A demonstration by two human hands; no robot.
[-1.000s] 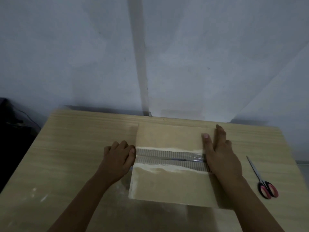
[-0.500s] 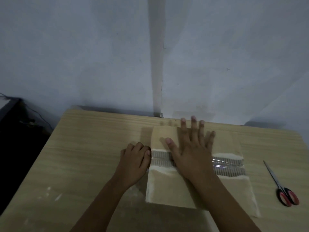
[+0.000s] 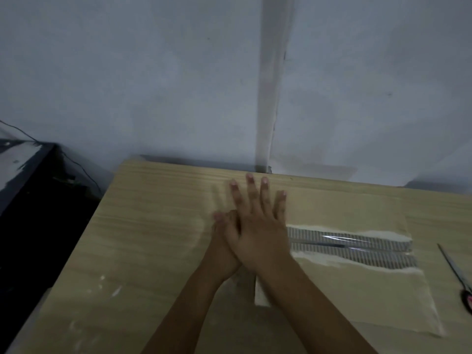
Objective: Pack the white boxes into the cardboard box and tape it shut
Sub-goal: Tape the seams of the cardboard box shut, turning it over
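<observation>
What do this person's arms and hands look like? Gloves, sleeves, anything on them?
Both are bare. The right hand and the left hand wear no gloves, and no rings, watch or bracelet show. Both forearms are uncovered down to the picture's lower edge, with no sleeve in view. The fingernails are short.

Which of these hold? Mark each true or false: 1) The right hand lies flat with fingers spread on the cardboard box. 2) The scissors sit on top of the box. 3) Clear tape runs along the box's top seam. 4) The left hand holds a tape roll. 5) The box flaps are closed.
1) True: the right hand lies flat, fingers spread, at the left end of the cardboard box.
2) False: the scissors lie on the table, right of the box.
3) True: clear tape covers the seam.
4) False: the left hand, mostly hidden under the right, shows no roll.
5) True: the flaps are closed.
</observation>
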